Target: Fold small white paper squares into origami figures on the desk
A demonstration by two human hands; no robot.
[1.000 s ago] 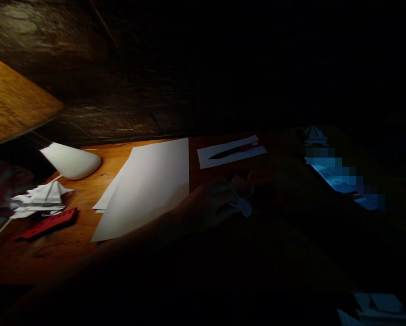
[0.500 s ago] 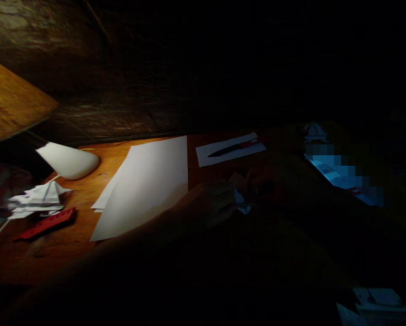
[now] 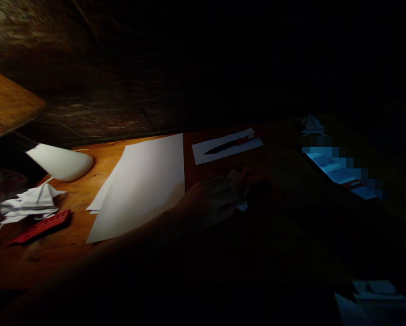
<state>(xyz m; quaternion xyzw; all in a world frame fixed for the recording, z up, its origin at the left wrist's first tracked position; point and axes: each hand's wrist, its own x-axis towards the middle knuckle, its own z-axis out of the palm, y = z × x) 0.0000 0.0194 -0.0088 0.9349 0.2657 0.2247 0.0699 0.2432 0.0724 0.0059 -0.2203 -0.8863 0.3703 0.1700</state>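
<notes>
In the dim middle of the table, my left hand (image 3: 219, 197) lies with its fingers curled over a small piece of folded paper (image 3: 242, 206). Opposite it, my right hand (image 3: 259, 177) is mostly lost in darkness, its fingers closed on the same paper. Only a pale corner and an upper edge of the paper show; the rest is covered. Just beyond the hands, a knife (image 3: 223, 147) with a dark blade and red handle rests on a strip of white paper (image 3: 203, 158). Large white sheets (image 3: 145, 190) lie left of my left hand.
A lamp with a white base (image 3: 62, 162) and an amber shade (image 3: 9, 104) stands at the left. Near it are a crumpled folded paper (image 3: 36, 199) and a red knife sheath-like piece (image 3: 41, 227). Rightward are a lit phone screen (image 3: 331, 167), another folded paper (image 3: 312, 125) and papers (image 3: 375, 299).
The whole view has shifted slightly, so things sit a little further left. Less of the folded paper shows between my hands, which have drawn closer over it.
</notes>
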